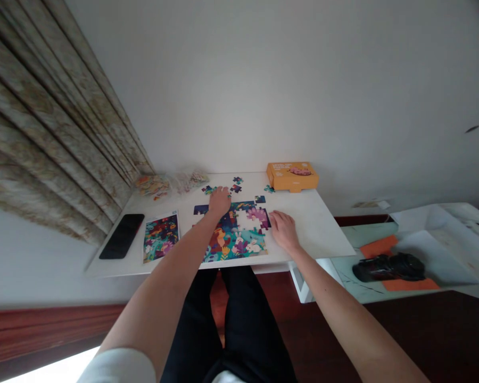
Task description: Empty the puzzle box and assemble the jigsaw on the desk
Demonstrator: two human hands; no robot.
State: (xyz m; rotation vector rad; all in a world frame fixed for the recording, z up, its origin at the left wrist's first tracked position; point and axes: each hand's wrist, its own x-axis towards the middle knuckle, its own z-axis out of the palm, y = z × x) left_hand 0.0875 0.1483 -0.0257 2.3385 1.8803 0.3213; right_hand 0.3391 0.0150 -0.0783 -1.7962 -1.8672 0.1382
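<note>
A partly assembled jigsaw puzzle (245,247) with colourful animals lies at the front of the white table, with an open gap right of its middle. My left hand (220,202) reaches over its far edge, fingers bent down and closed around what looks like a puzzle piece, mostly hidden beneath them. Beside the puzzle's right edge rests my right hand (284,230), its fingers loosely bent near a pink and purple section (258,215), with nothing visible in them. Loose puzzle pieces (236,188) lie beyond the left hand. A single dark piece (259,199) sits just behind the puzzle.
A printed reference picture (160,236) and a black phone (122,236) lie at the left. Plastic bags of pieces (188,180) stand at the back left, an orange box (293,176) at the back right. A lower surface at right holds a black bottle-like object (389,267).
</note>
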